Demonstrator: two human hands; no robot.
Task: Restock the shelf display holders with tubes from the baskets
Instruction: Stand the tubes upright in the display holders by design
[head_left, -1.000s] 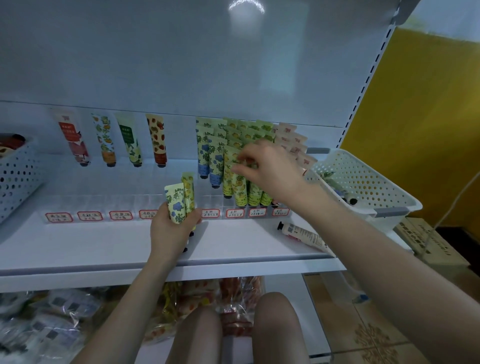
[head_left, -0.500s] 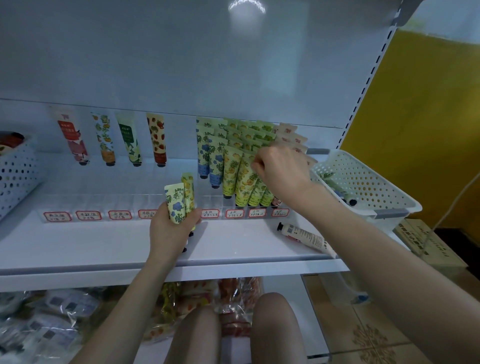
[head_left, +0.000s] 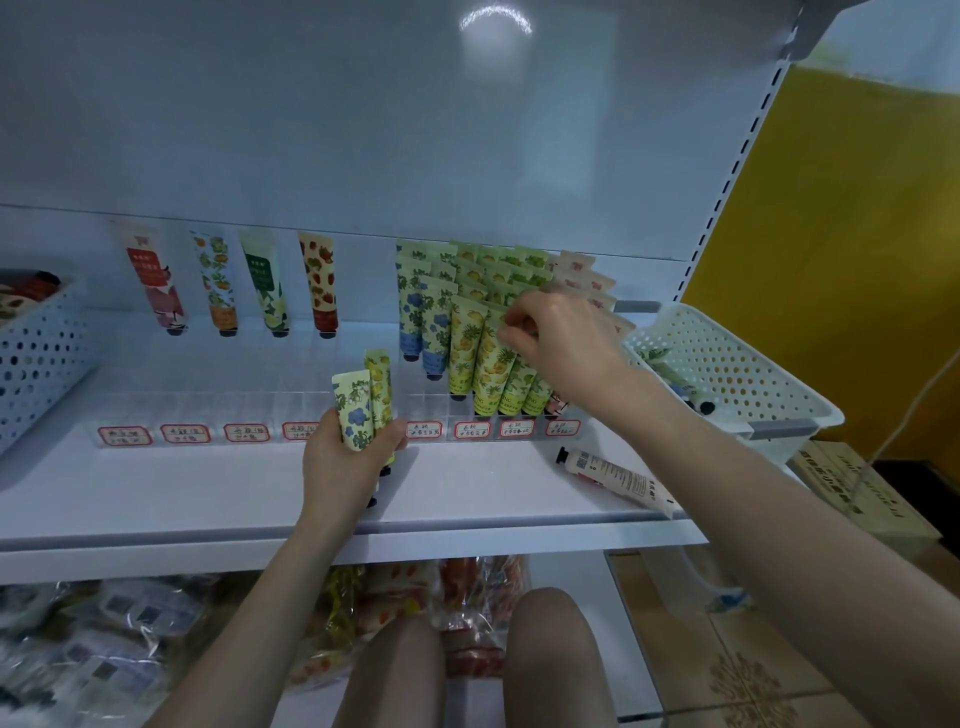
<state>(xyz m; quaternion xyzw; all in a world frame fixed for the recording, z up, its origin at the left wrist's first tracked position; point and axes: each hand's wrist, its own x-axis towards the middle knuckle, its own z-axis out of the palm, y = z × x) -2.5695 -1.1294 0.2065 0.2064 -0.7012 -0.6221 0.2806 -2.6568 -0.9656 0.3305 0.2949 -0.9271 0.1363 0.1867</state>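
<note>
White shelf (head_left: 156, 499) carries clear holders (head_left: 249, 410) across its middle, packed toward the right edge and sparse toward the left. Left hand (head_left: 337, 467) grips two spare tubes (head_left: 363, 400) near the front edge, likely kept ready for the next slots. Right hand (head_left: 561, 343) seems to pinch the top of a yellow tube (head_left: 493, 358), seating it in its row, though the fingers partly hide the contact. Basket (head_left: 727, 364) sits at the right edge, handy for refills.
</note>
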